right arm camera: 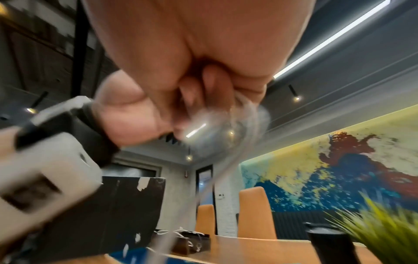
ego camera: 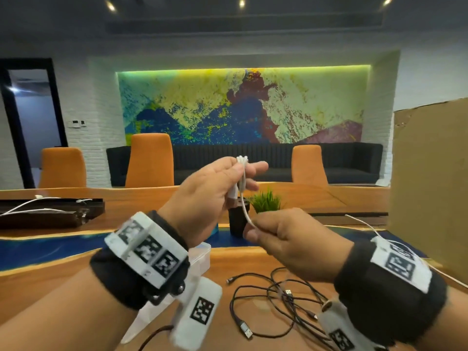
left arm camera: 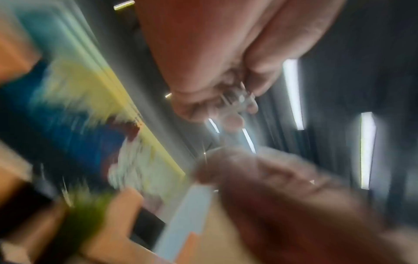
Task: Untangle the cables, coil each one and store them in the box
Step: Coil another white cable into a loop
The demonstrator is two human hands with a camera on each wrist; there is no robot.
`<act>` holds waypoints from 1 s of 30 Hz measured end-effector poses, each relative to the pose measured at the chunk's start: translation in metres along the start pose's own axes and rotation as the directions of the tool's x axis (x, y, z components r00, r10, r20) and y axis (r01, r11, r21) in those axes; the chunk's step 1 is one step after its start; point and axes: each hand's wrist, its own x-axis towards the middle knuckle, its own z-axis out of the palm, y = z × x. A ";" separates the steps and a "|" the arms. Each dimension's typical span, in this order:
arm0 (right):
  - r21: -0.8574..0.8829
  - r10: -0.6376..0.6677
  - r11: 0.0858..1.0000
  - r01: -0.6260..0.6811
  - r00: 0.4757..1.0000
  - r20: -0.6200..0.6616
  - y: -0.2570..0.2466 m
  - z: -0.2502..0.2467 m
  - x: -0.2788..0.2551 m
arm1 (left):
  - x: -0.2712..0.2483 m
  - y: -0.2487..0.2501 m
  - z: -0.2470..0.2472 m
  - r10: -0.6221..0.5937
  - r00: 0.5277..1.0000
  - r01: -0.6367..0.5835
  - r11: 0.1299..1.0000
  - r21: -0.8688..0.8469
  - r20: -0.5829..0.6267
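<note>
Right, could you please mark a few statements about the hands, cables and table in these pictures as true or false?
1. The left hand holds a coiled bundle of white cable. True.
2. The right hand rests flat on the table. False: it is raised and pinches the white cable's loose strand.
3. Black cables lie tangled on the table. True.
4. The black cables are already coiled. False: they lie loose.
5. A small green plant stands behind the hands. True.

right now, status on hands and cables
Left hand holds white cable coil; right hand pinches its tail. Black cables tangled on table.
</note>
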 end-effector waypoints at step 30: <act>0.678 0.226 0.732 -0.063 0.961 -0.156 0.089 0.020 0.046 | 0.042 -0.112 0.017 -0.088 0.994 0.087 0.996 -0.018 -0.070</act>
